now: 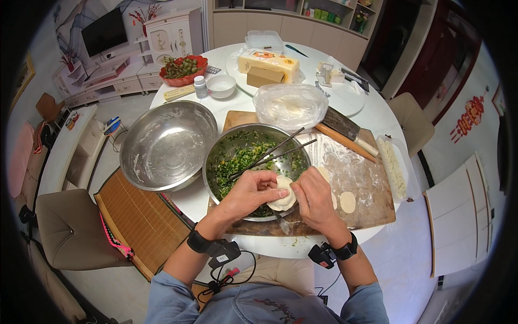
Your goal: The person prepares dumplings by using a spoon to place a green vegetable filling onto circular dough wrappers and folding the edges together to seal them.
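Note:
My left hand (253,190) holds a folded dumpling (283,195) between thumb and fingers. At the dumpling's right edge, the bent fingers of my right hand (313,196) pinch the dough. Both hands are over the near right rim of a steel bowl (208,178) of chopped green filling (236,164). Two dark chopsticks (279,153) lean in that bowl. Round dough wrappers (347,202) lie on the floured wooden board (364,178), partly hidden by my right hand. A wooden rolling pin (344,141) rests beside a cleaver (340,122) farther back.
A larger, flour-smeared steel basin (168,146) stands left. Behind the filling is dough in a plastic bag (290,106). A plastic container (394,170) at right holds a row of dumplings. Farther back are a white bowl (221,86), a red fruit bowl (184,71) and a yellow package (268,65).

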The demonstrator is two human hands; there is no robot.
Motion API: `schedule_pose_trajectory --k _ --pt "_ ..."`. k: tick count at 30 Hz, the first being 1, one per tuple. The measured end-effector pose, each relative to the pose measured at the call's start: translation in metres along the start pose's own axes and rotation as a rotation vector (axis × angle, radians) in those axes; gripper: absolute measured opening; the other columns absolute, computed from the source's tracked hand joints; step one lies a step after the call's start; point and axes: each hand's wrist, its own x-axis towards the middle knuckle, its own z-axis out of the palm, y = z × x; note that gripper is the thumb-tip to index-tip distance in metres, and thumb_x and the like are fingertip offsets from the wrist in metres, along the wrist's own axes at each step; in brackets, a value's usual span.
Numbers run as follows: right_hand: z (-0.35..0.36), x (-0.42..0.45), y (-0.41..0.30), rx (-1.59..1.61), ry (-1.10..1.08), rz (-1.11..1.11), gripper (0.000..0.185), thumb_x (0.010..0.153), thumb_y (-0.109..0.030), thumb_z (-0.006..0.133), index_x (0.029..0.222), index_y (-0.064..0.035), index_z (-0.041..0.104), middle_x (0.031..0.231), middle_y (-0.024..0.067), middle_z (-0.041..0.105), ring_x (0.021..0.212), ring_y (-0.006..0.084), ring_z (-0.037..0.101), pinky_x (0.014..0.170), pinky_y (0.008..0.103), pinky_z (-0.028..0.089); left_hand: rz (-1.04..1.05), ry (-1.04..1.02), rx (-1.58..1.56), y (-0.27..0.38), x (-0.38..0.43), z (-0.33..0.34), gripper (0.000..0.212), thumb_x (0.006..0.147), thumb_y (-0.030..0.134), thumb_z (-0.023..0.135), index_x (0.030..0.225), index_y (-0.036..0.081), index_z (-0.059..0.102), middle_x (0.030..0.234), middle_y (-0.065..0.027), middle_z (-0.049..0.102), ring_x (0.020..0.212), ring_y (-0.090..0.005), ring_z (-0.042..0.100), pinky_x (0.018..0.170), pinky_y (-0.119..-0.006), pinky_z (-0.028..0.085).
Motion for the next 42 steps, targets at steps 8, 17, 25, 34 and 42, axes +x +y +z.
schedule_pose_trajectory --k 8,17,25,34,42 --pt "0.002 -0.004 0.001 -0.006 -0.004 0.032 0.010 0.084 -0.001 0.056 0.076 0.0009 0.050 0.072 0.0154 0.049 0.068 0.0332 0.048 0.059 0.0415 0.040 0.057 0.088 -0.072 0.000 -0.001 0.003 0.023 0.082 0.007 0.070 0.102 -0.002 0.063 0.093 -0.0035 0.066 0.082 -0.0076 0.061 0.076 -0.022 0.049" --pt "0.000 -0.007 0.004 0.013 -0.002 0.124 0.013 0.084 -0.003 0.057 0.074 0.0006 0.050 0.070 0.0153 0.048 0.067 0.0335 0.047 0.058 0.0420 0.038 0.077 0.159 -0.095 -0.002 0.001 0.007 0.024 0.081 0.004 0.070 0.103 -0.002 0.063 0.095 -0.0062 0.067 0.083 -0.0089 0.062 0.076 -0.022 0.050" --pt "0.005 -0.006 0.003 0.034 0.089 0.086 0.014 0.085 -0.004 0.058 0.074 0.0014 0.051 0.068 0.0143 0.048 0.065 0.0326 0.047 0.057 0.0409 0.038 0.074 0.131 -0.111 -0.004 0.002 0.010 0.026 0.083 0.006 0.069 0.106 -0.003 0.061 0.095 -0.0078 0.067 0.080 -0.0091 0.062 0.073 -0.023 0.051" --pt "0.006 -0.011 0.007 0.011 0.124 0.043 0.016 0.085 -0.003 0.058 0.072 0.0011 0.050 0.066 0.0138 0.047 0.063 0.0321 0.046 0.055 0.0406 0.038 0.067 0.145 -0.244 -0.005 0.002 0.011 0.024 0.086 0.005 0.065 0.108 -0.003 0.059 0.095 -0.0096 0.067 0.080 -0.0132 0.066 0.070 -0.023 0.052" --pt "0.005 -0.012 0.008 0.067 0.125 0.104 0.016 0.083 -0.002 0.061 0.071 0.0011 0.052 0.065 0.0127 0.048 0.062 0.0309 0.047 0.055 0.0399 0.037 0.052 0.127 -0.230 -0.002 0.004 0.013 0.024 0.087 0.005 0.063 0.109 -0.004 0.058 0.098 -0.0119 0.066 0.083 -0.0147 0.066 0.071 -0.023 0.054"
